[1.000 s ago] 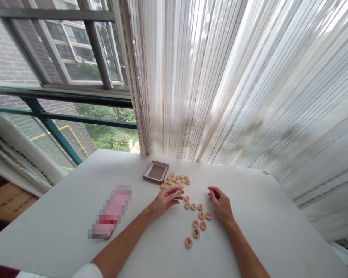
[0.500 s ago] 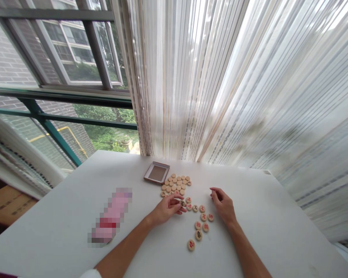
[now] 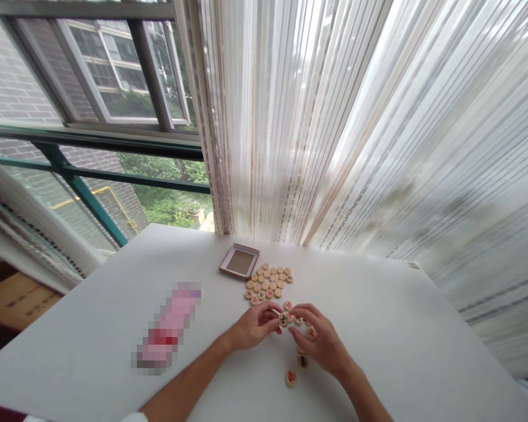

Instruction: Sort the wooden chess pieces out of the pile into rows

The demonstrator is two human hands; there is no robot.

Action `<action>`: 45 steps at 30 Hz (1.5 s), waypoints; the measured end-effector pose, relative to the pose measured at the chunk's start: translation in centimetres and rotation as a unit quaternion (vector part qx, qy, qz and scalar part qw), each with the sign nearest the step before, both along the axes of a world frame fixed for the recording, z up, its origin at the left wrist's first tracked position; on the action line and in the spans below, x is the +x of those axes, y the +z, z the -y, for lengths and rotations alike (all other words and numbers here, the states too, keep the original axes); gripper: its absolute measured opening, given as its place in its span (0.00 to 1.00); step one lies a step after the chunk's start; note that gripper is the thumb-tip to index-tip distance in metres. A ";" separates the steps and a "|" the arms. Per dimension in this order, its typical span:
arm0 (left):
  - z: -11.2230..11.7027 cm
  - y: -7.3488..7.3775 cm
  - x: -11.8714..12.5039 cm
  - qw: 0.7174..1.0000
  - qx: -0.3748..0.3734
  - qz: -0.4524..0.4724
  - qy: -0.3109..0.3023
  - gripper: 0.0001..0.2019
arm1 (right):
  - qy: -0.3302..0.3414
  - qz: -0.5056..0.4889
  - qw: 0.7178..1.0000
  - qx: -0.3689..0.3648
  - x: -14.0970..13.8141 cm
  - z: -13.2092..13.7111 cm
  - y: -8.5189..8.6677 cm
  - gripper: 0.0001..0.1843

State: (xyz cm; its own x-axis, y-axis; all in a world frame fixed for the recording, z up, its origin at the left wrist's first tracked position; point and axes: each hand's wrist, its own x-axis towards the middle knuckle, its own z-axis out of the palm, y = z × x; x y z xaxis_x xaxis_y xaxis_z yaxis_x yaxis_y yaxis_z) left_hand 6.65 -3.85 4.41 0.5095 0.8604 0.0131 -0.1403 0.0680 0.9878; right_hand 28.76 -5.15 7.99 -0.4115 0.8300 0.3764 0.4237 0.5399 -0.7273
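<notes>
My left hand (image 3: 256, 326) pinches a round wooden xiangqi piece (image 3: 283, 319) with a black character, held above the white table (image 3: 229, 387). Just to its right, my right hand (image 3: 320, 340) has its thumb and fingers apart, curved toward that piece; no contact shows clearly. Beneath and behind the right hand, several pieces with red or black characters are partly hidden. Nearer me lie a piece with a black character (image 3: 303, 361) and a red-marked piece (image 3: 291, 378). Beyond my hands sits a group of pieces (image 3: 264, 287), mostly blank side up, some showing characters.
A shallow square box part (image 3: 240, 261) lies at the back beside the group of pieces. On the left is a pink, blurred-out object (image 3: 171, 328). Behind the table hang sheer striped curtains (image 3: 264, 117), with a window (image 3: 127, 70) and green railing (image 3: 158, 180) at left.
My right hand has moved left across the table to the piece in my left hand, covering some laid-out pieces. The held piece now faces up more toward me. The view has shifted slightly.
</notes>
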 end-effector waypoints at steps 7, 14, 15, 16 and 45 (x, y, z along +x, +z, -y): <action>0.3 0.7 -0.1 0.999 0.022 -0.021 -0.017 0.16 | 0.013 -0.012 1.000 -0.022 -0.8 0.2 -0.8 0.10; 0.7 1.3 0.2 0.996 0.044 -0.072 0.008 0.17 | -0.002 -0.015 0.998 -0.067 -0.9 0.7 -0.5 0.08; 0.9 1.5 0.3 0.995 0.055 -0.078 0.015 0.17 | -0.004 -0.019 0.997 -0.075 -1.0 0.7 -0.5 0.08; 1.0 1.6 0.4 0.994 0.069 -0.082 0.021 0.17 | -0.004 -0.024 0.996 -0.083 -1.0 0.8 -0.5 0.09; 1.9 2.0 1.0 0.967 0.192 -0.161 0.048 0.14 | -0.029 -0.088 0.975 -0.202 -0.8 1.2 -1.1 0.15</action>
State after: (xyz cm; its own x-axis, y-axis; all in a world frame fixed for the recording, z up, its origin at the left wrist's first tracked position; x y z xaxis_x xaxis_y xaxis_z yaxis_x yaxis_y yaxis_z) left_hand 7.66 -5.70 6.44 0.4593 0.8666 0.1951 0.1921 -0.3114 0.9307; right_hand 27.97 -6.37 6.92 -0.3173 0.9455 0.0738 0.2945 0.1721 -0.9400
